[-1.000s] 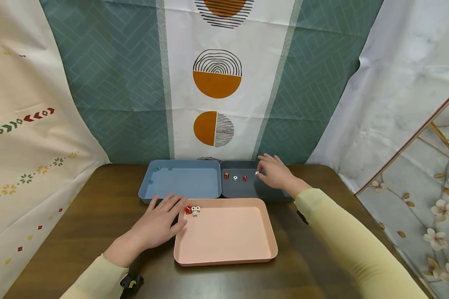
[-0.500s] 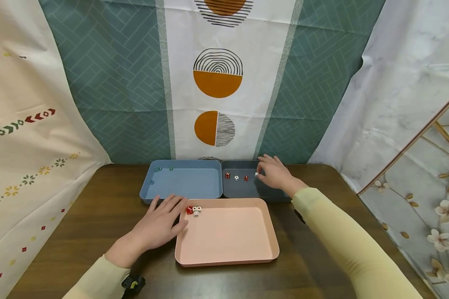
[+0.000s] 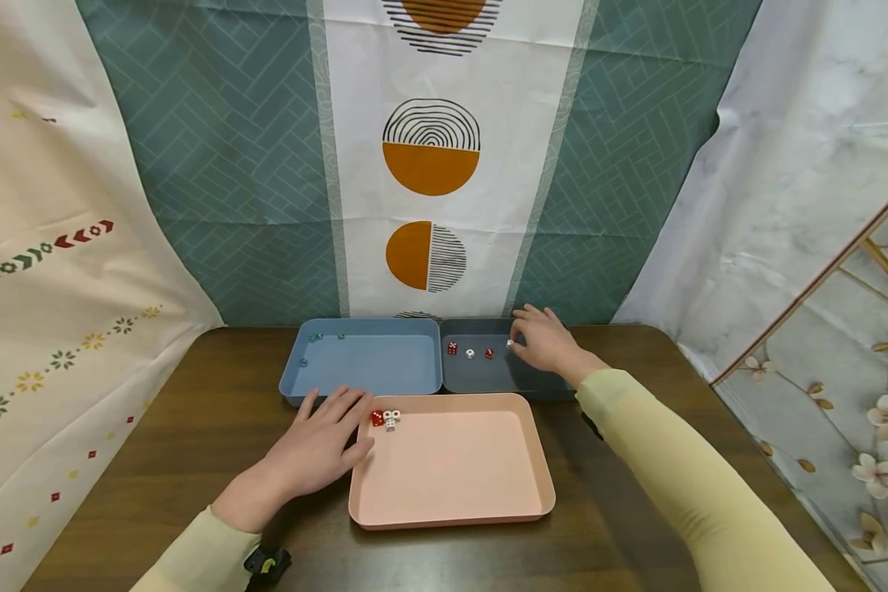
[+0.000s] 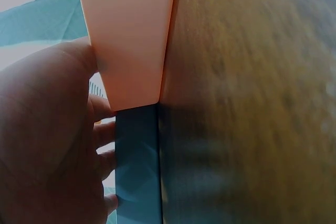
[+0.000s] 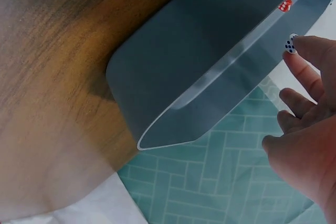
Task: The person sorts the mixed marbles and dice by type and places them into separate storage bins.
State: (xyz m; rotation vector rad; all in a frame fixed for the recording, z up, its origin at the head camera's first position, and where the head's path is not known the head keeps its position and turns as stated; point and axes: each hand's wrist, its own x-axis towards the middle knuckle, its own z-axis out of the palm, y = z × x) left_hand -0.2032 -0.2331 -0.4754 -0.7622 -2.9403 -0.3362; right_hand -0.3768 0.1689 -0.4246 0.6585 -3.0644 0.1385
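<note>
Over the dark grey tray [image 3: 503, 378], my right hand [image 3: 543, 339] pinches a white die [image 5: 291, 44] with blue pips between thumb and index finger. To its left in that tray sit a red die [image 3: 489, 353], a white die [image 3: 469, 353] and another red die [image 3: 452, 349]. My left hand [image 3: 318, 444] rests with fingers spread at the left rim of the pink tray [image 3: 459, 469], thumb over the edge. Near those fingers, inside the pink tray's back left corner, a red die [image 3: 377, 418] and several white dice [image 3: 390, 425] lie close together.
A blue tray [image 3: 370, 362] adjoins the grey tray on its left, with several small green dice [image 3: 316, 337] at its left side. All trays stand on a dark wooden table [image 3: 192, 427]. Patterned cloths [image 3: 266, 164] hang behind and at both sides.
The view shifts very slightly. Both hands keep practically the same places, and the dice in the trays stay put.
</note>
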